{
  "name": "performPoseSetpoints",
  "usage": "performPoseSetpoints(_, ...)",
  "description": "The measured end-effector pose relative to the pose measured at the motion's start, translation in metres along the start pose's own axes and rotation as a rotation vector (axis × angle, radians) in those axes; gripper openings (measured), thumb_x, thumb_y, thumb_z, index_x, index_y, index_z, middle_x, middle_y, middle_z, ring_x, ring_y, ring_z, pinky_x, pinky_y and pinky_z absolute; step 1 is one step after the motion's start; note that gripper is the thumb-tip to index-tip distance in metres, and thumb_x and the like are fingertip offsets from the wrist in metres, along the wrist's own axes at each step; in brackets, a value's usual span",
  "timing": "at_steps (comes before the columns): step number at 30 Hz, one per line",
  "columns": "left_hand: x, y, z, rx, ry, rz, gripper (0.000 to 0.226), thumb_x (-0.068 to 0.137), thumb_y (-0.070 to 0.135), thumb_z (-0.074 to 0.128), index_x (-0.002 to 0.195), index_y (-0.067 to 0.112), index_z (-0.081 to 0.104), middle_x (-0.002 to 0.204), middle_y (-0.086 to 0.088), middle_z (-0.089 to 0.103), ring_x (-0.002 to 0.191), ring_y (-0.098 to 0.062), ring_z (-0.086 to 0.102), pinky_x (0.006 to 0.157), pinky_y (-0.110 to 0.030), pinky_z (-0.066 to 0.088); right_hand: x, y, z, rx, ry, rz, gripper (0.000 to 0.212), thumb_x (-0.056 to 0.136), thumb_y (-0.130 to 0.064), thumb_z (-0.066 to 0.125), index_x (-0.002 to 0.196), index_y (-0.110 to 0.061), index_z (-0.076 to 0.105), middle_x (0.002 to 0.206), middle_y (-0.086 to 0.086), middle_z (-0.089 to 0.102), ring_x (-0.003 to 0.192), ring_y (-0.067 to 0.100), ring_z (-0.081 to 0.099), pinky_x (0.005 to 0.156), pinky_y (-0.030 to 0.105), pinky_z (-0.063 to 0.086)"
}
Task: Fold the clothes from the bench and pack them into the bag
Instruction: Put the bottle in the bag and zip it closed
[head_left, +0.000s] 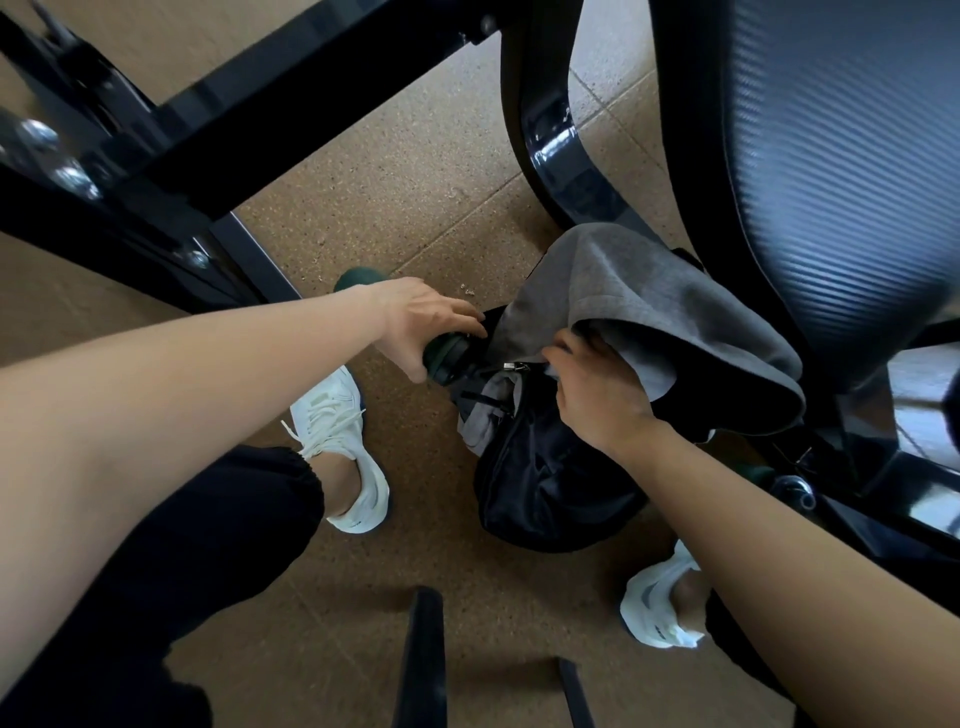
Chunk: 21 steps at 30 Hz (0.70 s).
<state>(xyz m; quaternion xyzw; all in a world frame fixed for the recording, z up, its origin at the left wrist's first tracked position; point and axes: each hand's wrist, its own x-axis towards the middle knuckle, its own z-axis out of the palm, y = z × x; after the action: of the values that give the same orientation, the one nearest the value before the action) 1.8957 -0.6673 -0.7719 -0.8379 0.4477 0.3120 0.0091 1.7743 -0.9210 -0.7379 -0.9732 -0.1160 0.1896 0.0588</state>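
As the head camera looks straight down, the black bag (545, 499) sits on the brown speckled floor (405, 171), right of centre, between the person's left trainer (337, 426) and right trainer (660, 597), both white; its mouth faces the far side and gapes open, with a metal zip pull (511, 366) at the rim. A grey garment (649, 291) is draped over the far end of the bag and falls across the right hand (597, 400); it lies just under the near edge of the ribbed black bench (831, 156) at the far right, though whether cloth and bench touch cannot be told. A 2nd piece of grey cloth (488, 415) shows inside the bag's mouth, on its left side.

The left hand (421, 322) reaches in from the left with fingers and thumb wrapped round a dark green bottle (447, 356); the bottle is tilted, 1 end at the bag's mouth and the other end showing beyond the wrist. The right hand lies knuckles up at the bag's opening; its fingers go under the grey garment and are hidden, so what they hold cannot be told.

Black trousers (208, 519) cover the left leg at the near left; a black metal frame (260, 119) crosses the far left; 2 dark bars (421, 649) rise from the near edge.
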Motion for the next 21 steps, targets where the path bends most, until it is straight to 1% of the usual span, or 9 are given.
performPoseSetpoints(3, -0.015, 0.004, -0.026, -0.183, 0.140, -0.125, 0.070, 0.060, 0.059, 0.071, 0.119, 0.025, 0.056, 0.112, 0.004, 0.059, 0.091, -0.026, 0.064, 0.072, -0.037, 0.054, 0.000, -0.004, -0.002, -0.028, -0.004, -0.013, 0.031, 0.086, -0.002, 0.065, 0.115, -0.011, 0.063, 0.128, 0.002, 0.051, 0.117, 0.029, 0.053, 0.097, 0.039, 0.050)
performPoseSetpoints(5, -0.016, -0.002, -0.029, -0.496, 0.346, -0.298, 0.058, 0.061, 0.055, 0.075, 0.107, 0.026, 0.059, 0.102, 0.003, 0.063, 0.095, -0.027, 0.063, 0.076, -0.035, 0.049, 0.001, -0.006, -0.003, -0.063, -0.005, -0.020, 0.032, 0.084, -0.002, 0.067, 0.114, -0.010, 0.063, 0.126, 0.004, 0.052, 0.115, 0.031, 0.055, 0.097, 0.039, 0.050)
performPoseSetpoints(7, -0.016, -0.002, -0.032, -0.774, 0.592, -0.452, 0.054, 0.063, 0.055, 0.077, 0.107, 0.027, 0.062, 0.105, 0.000, 0.066, 0.100, -0.025, 0.061, 0.078, -0.033, 0.043, 0.000, -0.008, -0.003, -0.078, 0.005, -0.023, 0.030, 0.083, -0.003, 0.067, 0.112, -0.010, 0.064, 0.122, 0.006, 0.053, 0.112, 0.031, 0.057, 0.096, 0.038, 0.051)
performPoseSetpoints(9, -0.014, 0.006, -0.038, -1.038, 0.795, -0.499, 0.053, 0.068, 0.050, 0.082, 0.113, 0.026, 0.063, 0.112, 0.001, 0.067, 0.105, -0.020, 0.059, 0.084, -0.032, 0.043, -0.001, -0.009, -0.004, -0.073, 0.017, -0.025, 0.027, 0.083, -0.003, 0.067, 0.109, -0.010, 0.064, 0.120, 0.007, 0.054, 0.109, 0.031, 0.058, 0.094, 0.037, 0.051)
performPoseSetpoints(11, -0.010, 0.012, -0.040, -1.305, 0.931, -0.558, 0.055, 0.068, 0.050, 0.084, 0.115, 0.026, 0.065, 0.116, 0.003, 0.071, 0.109, -0.019, 0.064, 0.093, -0.034, 0.051, -0.001, -0.009, -0.004, -0.068, 0.022, -0.028, 0.026, 0.084, -0.003, 0.065, 0.109, -0.009, 0.063, 0.122, 0.007, 0.054, 0.108, 0.031, 0.059, 0.093, 0.036, 0.051)
performPoseSetpoints(14, -0.008, 0.022, -0.037, -1.530, 1.104, -0.685, 0.053, 0.067, 0.054, 0.084, 0.113, 0.033, 0.067, 0.116, 0.006, 0.074, 0.111, -0.016, 0.069, 0.101, -0.041, 0.055, -0.001, -0.009, -0.004, -0.032, 0.019, -0.026, 0.026, 0.086, -0.002, 0.063, 0.111, -0.009, 0.063, 0.126, 0.007, 0.053, 0.112, 0.031, 0.057, 0.097, 0.036, 0.049)
performPoseSetpoints(17, 0.000, 0.033, -0.028, -1.804, 1.170, -0.824, 0.055, 0.074, 0.047, 0.084, 0.121, 0.026, 0.064, 0.121, 0.002, 0.070, 0.113, -0.020, 0.067, 0.095, -0.045, 0.059, -0.001, -0.008, -0.004, -0.011, 0.005, -0.027, 0.027, 0.087, -0.002, 0.062, 0.113, -0.009, 0.062, 0.127, 0.006, 0.051, 0.114, 0.029, 0.054, 0.098, 0.035, 0.047)
performPoseSetpoints(19, 0.005, 0.040, -0.017, -1.999, 1.069, -0.906, 0.069, 0.075, 0.045, 0.085, 0.130, 0.018, 0.054, 0.130, -0.004, 0.062, 0.115, -0.027, 0.065, 0.090, -0.043, 0.061, -0.001, -0.008, -0.003, -0.006, 0.009, -0.029, 0.028, 0.088, -0.002, 0.062, 0.115, -0.009, 0.062, 0.129, 0.006, 0.051, 0.116, 0.029, 0.053, 0.099, 0.034, 0.047)
performPoseSetpoints(21, 0.006, 0.049, -0.005, -2.220, 0.933, -0.952, 0.070, 0.077, 0.044, 0.086, 0.130, 0.016, 0.050, 0.130, -0.008, 0.060, 0.110, -0.030, 0.067, 0.080, -0.040, 0.064, -0.001, -0.007, -0.002, -0.008, 0.010, -0.024, 0.028, 0.089, -0.004, 0.062, 0.117, -0.009, 0.062, 0.130, 0.006, 0.051, 0.118, 0.029, 0.053, 0.100, 0.035, 0.047)
